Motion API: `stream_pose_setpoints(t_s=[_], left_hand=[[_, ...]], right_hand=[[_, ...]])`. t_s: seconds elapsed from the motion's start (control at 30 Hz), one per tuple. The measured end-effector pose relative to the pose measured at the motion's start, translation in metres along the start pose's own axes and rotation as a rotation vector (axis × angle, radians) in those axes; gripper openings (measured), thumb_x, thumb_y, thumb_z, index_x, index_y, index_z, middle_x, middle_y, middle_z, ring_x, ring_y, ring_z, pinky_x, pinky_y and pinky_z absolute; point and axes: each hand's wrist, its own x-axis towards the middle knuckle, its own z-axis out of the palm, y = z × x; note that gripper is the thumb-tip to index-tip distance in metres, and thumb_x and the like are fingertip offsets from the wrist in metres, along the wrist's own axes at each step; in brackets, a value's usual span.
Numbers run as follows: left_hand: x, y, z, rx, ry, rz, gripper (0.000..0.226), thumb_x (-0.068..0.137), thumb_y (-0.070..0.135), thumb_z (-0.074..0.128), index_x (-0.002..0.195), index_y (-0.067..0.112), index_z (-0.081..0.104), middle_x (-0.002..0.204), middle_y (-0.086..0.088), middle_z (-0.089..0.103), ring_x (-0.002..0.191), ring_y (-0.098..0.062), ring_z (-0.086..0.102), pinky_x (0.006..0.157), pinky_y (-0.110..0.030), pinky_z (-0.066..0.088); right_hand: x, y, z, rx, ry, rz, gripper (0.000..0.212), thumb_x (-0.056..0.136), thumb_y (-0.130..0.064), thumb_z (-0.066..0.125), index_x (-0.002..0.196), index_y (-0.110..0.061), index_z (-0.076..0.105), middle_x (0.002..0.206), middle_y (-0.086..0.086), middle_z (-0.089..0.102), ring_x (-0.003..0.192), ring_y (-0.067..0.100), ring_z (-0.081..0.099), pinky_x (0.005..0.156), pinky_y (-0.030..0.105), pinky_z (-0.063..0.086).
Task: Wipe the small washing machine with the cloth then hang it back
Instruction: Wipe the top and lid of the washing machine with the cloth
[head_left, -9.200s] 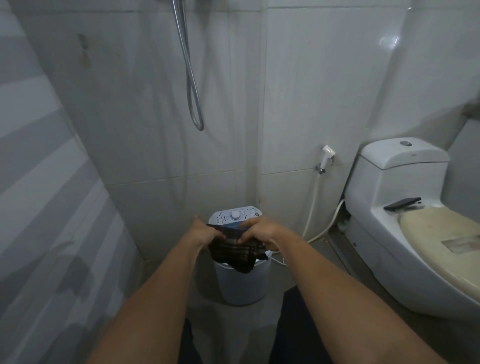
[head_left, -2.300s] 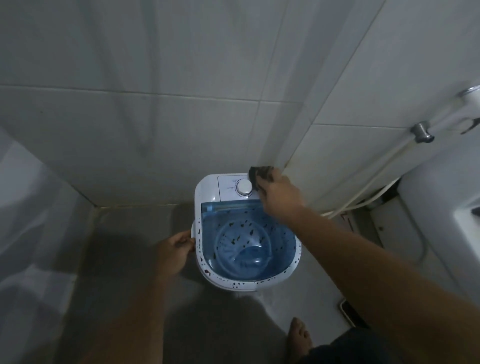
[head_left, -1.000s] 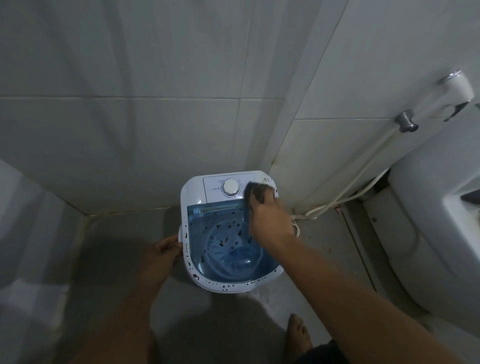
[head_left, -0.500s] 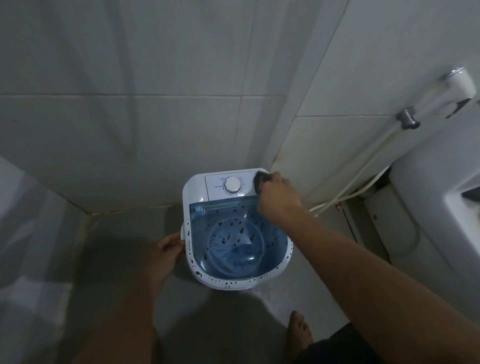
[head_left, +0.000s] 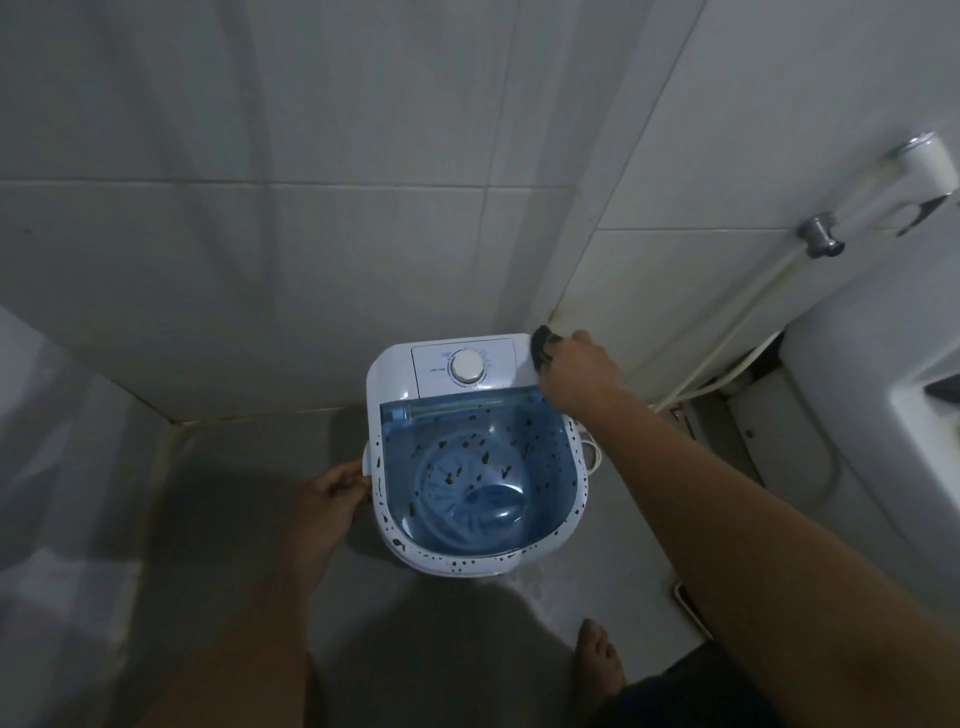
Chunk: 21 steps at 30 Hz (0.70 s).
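The right hand, clenching the dark bunched cloth, has slid outward to the small white blue-lidded washing machine's back-right corner. The left hand is gripping its side handle, steadying. Wiping is under way; next likely the speckled rim.

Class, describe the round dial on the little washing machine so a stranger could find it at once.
Find the small washing machine on the floor in the tiled corner. Behind its blue see-through lid is a white control panel. The dial sits at its middle: the only round white knob there, left of the dark cloth.
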Motion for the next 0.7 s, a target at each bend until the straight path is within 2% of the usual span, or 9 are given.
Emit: stream_pose_setpoints(t_s=[0.13, 0.27, 0.33, 0.43, 0.47, 0.53, 0.63, 0.67, 0.7], left_hand=[[0.004, -0.003, -0.002, 0.026, 0.012, 0.007, 0.027, 0.090, 0.011, 0.066, 0.114, 0.019, 0.073, 0.101, -0.004, 0.079, 0.100, -0.020, 0.073, 0.098, -0.039, 0.054], [0.006, -0.005, -0.006, 0.051, -0.002, 0.014, 0.023, 0.089, 0.012, 0.066, 0.108, 0.023, 0.075, 0.100, -0.003, 0.080, 0.098, -0.020, 0.074, 0.101, -0.047, 0.053], [0.005, -0.003, -0.005, 0.064, -0.007, 0.019, 0.022, 0.090, 0.012, 0.065, 0.103, 0.026, 0.076, 0.098, -0.001, 0.080, 0.097, -0.019, 0.074, 0.099, -0.045, 0.054], [0.000, 0.000, -0.004, 0.049, -0.018, 0.035, 0.024, 0.094, 0.009, 0.062, 0.095, 0.030, 0.073, 0.088, 0.008, 0.080, 0.091, -0.013, 0.073, 0.090, -0.035, 0.055], [0.000, -0.001, -0.004, 0.044, -0.016, 0.034, 0.024, 0.094, 0.008, 0.062, 0.094, 0.030, 0.073, 0.086, 0.009, 0.080, 0.090, -0.012, 0.073, 0.088, -0.033, 0.054], [0.002, -0.002, -0.004, 0.051, -0.015, 0.038, 0.022, 0.093, 0.010, 0.063, 0.097, 0.028, 0.074, 0.092, 0.004, 0.080, 0.092, -0.013, 0.074, 0.090, -0.035, 0.055], [0.003, -0.002, -0.002, 0.049, 0.008, 0.017, 0.022, 0.092, 0.012, 0.064, 0.108, 0.024, 0.072, 0.100, -0.002, 0.078, 0.093, -0.014, 0.073, 0.093, -0.037, 0.055], [0.002, -0.001, -0.002, 0.051, 0.018, 0.013, 0.022, 0.091, 0.012, 0.065, 0.108, 0.024, 0.072, 0.098, -0.001, 0.078, 0.093, -0.013, 0.073, 0.093, -0.037, 0.055], [0.003, -0.001, -0.002, 0.055, 0.021, 0.018, 0.021, 0.090, 0.012, 0.065, 0.105, 0.026, 0.072, 0.096, -0.001, 0.078, 0.092, -0.014, 0.073, 0.093, -0.037, 0.055]], right_hand=[[-0.002, 0.008, -0.002, -0.059, -0.017, 0.023, 0.041, 0.093, -0.022, 0.055, 0.131, -0.006, 0.054, 0.122, 0.014, 0.050, 0.108, 0.036, 0.057, 0.091, 0.046, 0.052], [-0.010, -0.014, 0.001, 0.016, 0.081, 0.017, 0.042, 0.094, -0.017, 0.054, 0.135, -0.008, 0.053, 0.126, 0.014, 0.047, 0.109, 0.034, 0.052, 0.085, 0.042, 0.050], [-0.028, -0.021, 0.015, -0.027, 0.110, -0.087, 0.046, 0.094, -0.019, 0.053, 0.139, -0.012, 0.051, 0.133, 0.015, 0.042, 0.113, 0.034, 0.050, 0.085, 0.044, 0.051], [-0.065, -0.021, 0.041, -0.169, 0.127, -0.362, 0.055, 0.091, -0.022, 0.054, 0.145, -0.021, 0.044, 0.141, 0.015, 0.039, 0.117, 0.036, 0.049, 0.084, 0.049, 0.053], [-0.067, -0.015, 0.044, -0.195, 0.126, -0.401, 0.056, 0.092, -0.022, 0.053, 0.147, -0.023, 0.042, 0.142, 0.015, 0.039, 0.117, 0.036, 0.048, 0.084, 0.048, 0.053], [-0.050, -0.005, 0.033, -0.190, 0.145, -0.334, 0.054, 0.093, -0.022, 0.052, 0.147, -0.023, 0.043, 0.144, 0.014, 0.040, 0.115, 0.033, 0.049, 0.086, 0.047, 0.053], [-0.022, 0.004, 0.012, -0.075, 0.123, -0.028, 0.046, 0.094, -0.019, 0.050, 0.141, -0.016, 0.050, 0.133, 0.013, 0.045, 0.111, 0.032, 0.048, 0.088, 0.048, 0.052], [-0.024, -0.001, 0.011, -0.067, 0.118, -0.028, 0.047, 0.094, -0.018, 0.050, 0.141, -0.015, 0.050, 0.133, 0.014, 0.044, 0.113, 0.034, 0.047, 0.089, 0.048, 0.052], [-0.030, -0.008, 0.015, -0.102, 0.128, -0.114, 0.051, 0.092, -0.018, 0.051, 0.143, -0.016, 0.047, 0.137, 0.015, 0.041, 0.117, 0.035, 0.046, 0.090, 0.048, 0.051]])
